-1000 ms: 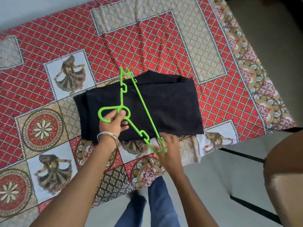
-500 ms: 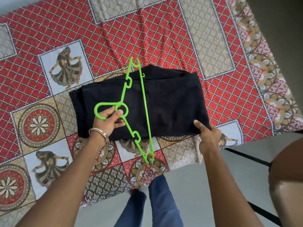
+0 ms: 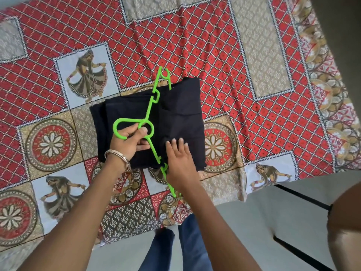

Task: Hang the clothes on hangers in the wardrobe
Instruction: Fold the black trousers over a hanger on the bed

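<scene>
Head view: right hand (image 3: 180, 161) has moved onto the black garment (image 3: 181, 122), now folded narrower, fingers flat. Left hand (image 3: 129, 141) grips green hanger (image 3: 150, 112) above the patterned bedspread (image 3: 224, 45).

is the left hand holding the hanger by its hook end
Yes, the left hand grips the green hanger at the neck beside its hook, while the right hand lies flat on the folded black garment.

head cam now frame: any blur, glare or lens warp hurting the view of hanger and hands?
Head view: light is soft and even, no glare; the green hanger and left hand are sharp; the right hand looks slightly soft; wide-angle warp bends the bedspread edges; the black garment is so dark its folds barely show; a brown object at lower right is blurred.
</scene>
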A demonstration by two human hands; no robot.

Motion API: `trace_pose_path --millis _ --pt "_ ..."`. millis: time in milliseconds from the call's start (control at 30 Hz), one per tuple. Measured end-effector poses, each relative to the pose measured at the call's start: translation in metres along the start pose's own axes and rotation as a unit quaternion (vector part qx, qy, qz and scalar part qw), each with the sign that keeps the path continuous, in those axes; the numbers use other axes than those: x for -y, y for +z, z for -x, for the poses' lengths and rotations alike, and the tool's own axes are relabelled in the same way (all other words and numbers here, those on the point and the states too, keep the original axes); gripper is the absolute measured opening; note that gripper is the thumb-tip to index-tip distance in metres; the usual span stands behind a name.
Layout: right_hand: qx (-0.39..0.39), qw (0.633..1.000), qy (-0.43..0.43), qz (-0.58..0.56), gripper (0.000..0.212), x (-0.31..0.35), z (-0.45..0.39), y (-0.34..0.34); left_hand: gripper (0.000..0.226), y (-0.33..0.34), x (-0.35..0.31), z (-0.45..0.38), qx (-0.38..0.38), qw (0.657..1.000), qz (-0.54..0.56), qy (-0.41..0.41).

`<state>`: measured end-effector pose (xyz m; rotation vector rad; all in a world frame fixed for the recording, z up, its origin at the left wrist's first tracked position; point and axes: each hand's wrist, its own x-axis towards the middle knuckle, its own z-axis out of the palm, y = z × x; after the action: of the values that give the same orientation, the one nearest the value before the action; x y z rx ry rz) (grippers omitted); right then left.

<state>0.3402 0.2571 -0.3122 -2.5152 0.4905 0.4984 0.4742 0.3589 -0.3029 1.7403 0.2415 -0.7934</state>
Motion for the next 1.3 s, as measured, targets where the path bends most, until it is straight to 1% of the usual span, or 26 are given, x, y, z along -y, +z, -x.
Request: trace_pose_path --millis 100,133,167,200,233,267,300,333,367,400,433,500,567,633,700,767,867,900,933,1000,1033,1100,1167,1200,1233,1300 --pt "0.046 0.998 -0.009 -0.044 0.069 -0.007 -0.018 0.007 0.019 -0.006 -0.002 -0.003 0.016 0.999 0.020 -0.022" --pt "0.056 0.994 -0.007 -0.095 0.068 -0.004 -0.024 0.007 0.017 -0.009 -0.001 -0.002 0.023 0.999 0.014 -0.023" --pt "0.060 0.980 0.010 -0.187 0.066 -0.005 -0.030 0.004 0.018 -0.007 -0.002 0.001 0.035 0.999 0.007 -0.019" --pt "0.064 0.944 0.051 -0.320 0.064 -0.008 -0.033 -0.001 0.022 -0.004 -0.004 0.004 0.053 0.998 -0.005 -0.014" --pt "0.085 0.874 0.096 -0.469 0.059 -0.010 -0.033 -0.006 0.027 -0.005 -0.003 0.005 0.083 0.996 -0.014 -0.011" --pt "0.095 0.783 0.122 -0.602 0.053 -0.018 -0.034 -0.013 0.033 -0.005 -0.005 0.006 0.132 0.991 -0.032 -0.002" --pt "0.096 0.695 0.132 -0.700 0.051 -0.024 -0.035 -0.015 0.039 -0.010 -0.004 0.009 0.189 0.981 -0.044 0.007" --pt "0.096 0.644 0.129 -0.748 0.055 -0.034 -0.035 -0.020 0.047 -0.012 -0.004 0.010 0.242 0.969 -0.047 0.015" --pt "0.102 0.634 0.127 -0.756 0.065 -0.041 -0.033 -0.024 0.050 -0.011 -0.004 0.011 0.270 0.962 -0.040 0.016" --pt "0.122 0.638 0.106 -0.753 0.077 -0.043 -0.035 -0.026 0.048 -0.013 -0.004 0.010 0.265 0.964 -0.021 0.008" --pt "0.135 0.659 0.072 -0.737 0.087 -0.044 -0.034 -0.027 0.045 -0.008 -0.006 0.010 0.238 0.971 0.004 0.001" --pt "0.146 0.707 0.002 -0.692 0.092 -0.044 -0.030 -0.028 0.036 0.006 -0.006 0.007 0.127 0.990 0.057 -0.013" --pt "0.166 0.731 -0.002 -0.662 0.089 -0.041 -0.026 -0.028 0.029 0.021 -0.007 0.002 0.029 0.997 0.065 -0.029" --pt "0.142 0.755 0.022 -0.640 0.077 -0.037 -0.025 -0.024 0.026 0.033 -0.003 -0.006 0.002 0.999 0.029 -0.038" --pt "0.088 0.761 0.051 -0.640 0.064 -0.030 -0.022 -0.020 0.021 0.040 0.004 -0.012 -0.013 0.997 -0.071 -0.016" --pt "0.027 0.752 0.066 -0.655 0.050 -0.027 -0.019 -0.021 0.033 0.051 0.009 -0.016 -0.030 0.991 -0.131 -0.026" --pt "-0.064 0.739 0.075 -0.666 0.022 -0.033 -0.012 -0.025 0.053 0.063 0.009 -0.018 -0.023 0.978 -0.202 -0.051" --pt "-0.101 0.736 0.087 -0.664 0.016 -0.035 -0.010 -0.027 0.054 0.065 0.011 -0.021 -0.016 0.972 -0.230 -0.046" --pt "-0.142 0.733 0.109 -0.657 0.016 -0.040 -0.009 -0.028 0.051 0.069 0.011 -0.023 -0.007 0.965 -0.260 -0.042" --pt "-0.214 0.737 0.178 -0.616 0.029 -0.043 -0.013 -0.028 0.045 0.073 0.013 -0.025 -0.001 0.954 -0.300 -0.026" --pt "-0.245 0.735 0.221 -0.593 0.033 -0.047 -0.016 -0.026 0.044 0.077 0.015 -0.025 -0.008 0.951 -0.308 -0.025" --pt "-0.297 0.730 0.300 -0.537 0.034 -0.056 -0.025 -0.022 0.043 0.084 0.013 -0.023 -0.041 0.947 -0.319 -0.024" --pt "-0.304 0.733 0.340 -0.504 0.029 -0.069 -0.030 -0.018 0.027 0.084 0.005 -0.022 -0.089 0.949 -0.301 -0.028" --pt "-0.299 0.723 0.355 -0.511 0.027 -0.078 -0.027 -0.017 0.016 0.086 -0.002 -0.020 -0.101 0.956 -0.273 -0.033" --pt "-0.287 0.703 0.367 -0.537 0.024 -0.084 -0.024 -0.016 0.010 0.085 -0.009 -0.021 -0.096 0.966 -0.236 -0.039" --pt "-0.256 0.643 0.380 -0.614 0.020 -0.093 -0.013 -0.017 0.025 0.081 -0.022 -0.024 -0.024 0.989 -0.141 -0.033"
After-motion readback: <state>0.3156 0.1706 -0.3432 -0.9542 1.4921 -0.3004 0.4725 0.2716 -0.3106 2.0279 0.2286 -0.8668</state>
